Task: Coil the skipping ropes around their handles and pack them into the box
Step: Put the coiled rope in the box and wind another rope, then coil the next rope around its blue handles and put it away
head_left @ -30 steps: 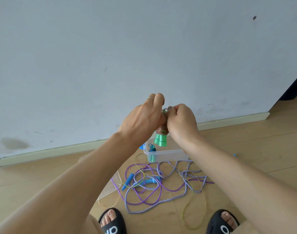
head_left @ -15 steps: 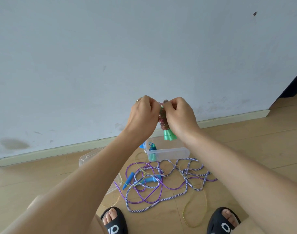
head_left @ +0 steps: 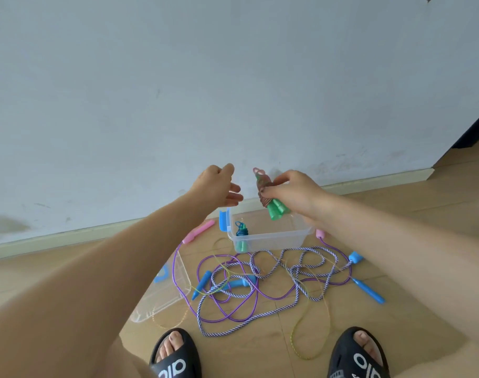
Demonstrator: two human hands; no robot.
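Note:
My right hand [head_left: 292, 193] grips a coiled skipping rope [head_left: 269, 196] with green handles and a reddish cord wound round them, held above the clear plastic box [head_left: 276, 237]. My left hand [head_left: 217, 186] hovers just left of it, fingers relaxed, holding nothing. Inside the box lies another coiled rope [head_left: 241, 236] with green handles and a dark blue cord. On the floor in front of the box lies a tangle of loose ropes: a purple one [head_left: 232, 304], a blue-and-white braided one [head_left: 295, 271] and a thin yellow one [head_left: 301, 336].
The box's clear lid [head_left: 167, 293] lies on the floor at the left. Pink handles [head_left: 198, 231] and blue handles [head_left: 367, 290] lie scattered around the tangle. A wall with a skirting board stands behind the box. My sandalled feet [head_left: 175, 356] stand at the bottom.
My left hand has let go of the coiled rope and moved left. My right hand alone now holds the coil, lower and nearer the box.

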